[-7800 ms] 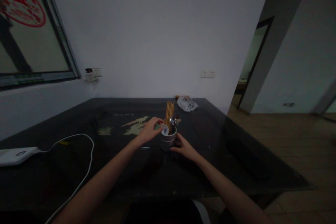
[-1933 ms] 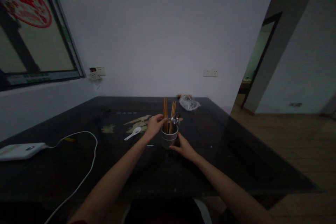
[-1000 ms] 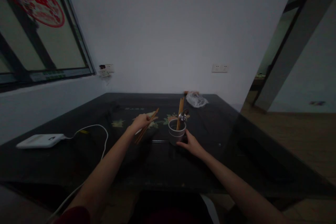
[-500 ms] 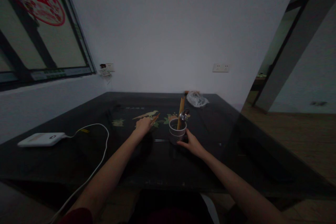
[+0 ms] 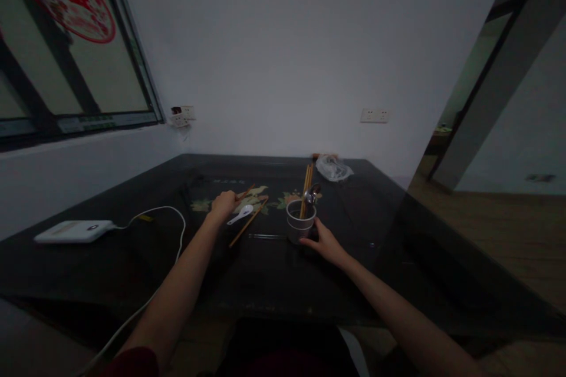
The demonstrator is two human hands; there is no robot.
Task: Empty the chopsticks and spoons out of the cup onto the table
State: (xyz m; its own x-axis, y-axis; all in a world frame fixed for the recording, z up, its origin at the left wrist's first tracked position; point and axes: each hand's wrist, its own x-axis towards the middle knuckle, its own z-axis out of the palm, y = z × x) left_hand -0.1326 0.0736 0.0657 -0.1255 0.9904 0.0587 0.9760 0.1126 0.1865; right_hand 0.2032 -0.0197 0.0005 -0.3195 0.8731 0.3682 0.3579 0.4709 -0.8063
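Note:
My left hand [image 5: 223, 206] is closed low over the table, and a wooden chopstick [image 5: 246, 191] sticks out of it to the right. Just right of that hand a white spoon [image 5: 241, 214] lies on the tabletop. A second chopstick [image 5: 248, 222] lies slantwise beside the spoon. My right hand [image 5: 325, 242] grips the lower right side of a light-coloured cup [image 5: 297, 225], thumb at the front. Several wooden chopsticks [image 5: 306, 185] and shiny metal spoons [image 5: 311, 194] stand in the cup, leaning right.
A dark glossy table [image 5: 283, 283] with a printed flower pattern fills the foreground. A white power bank [image 5: 74, 232] with a white cable [image 5: 182, 230] lies at the left. Near the wall is a crumpled clear plastic bag [image 5: 333, 169]. A dark long object rests at the right.
My left hand has moved left, with a chopstick in it. The white spoon and the slanted chopstick now show on the table. My right hand stays on the cup.

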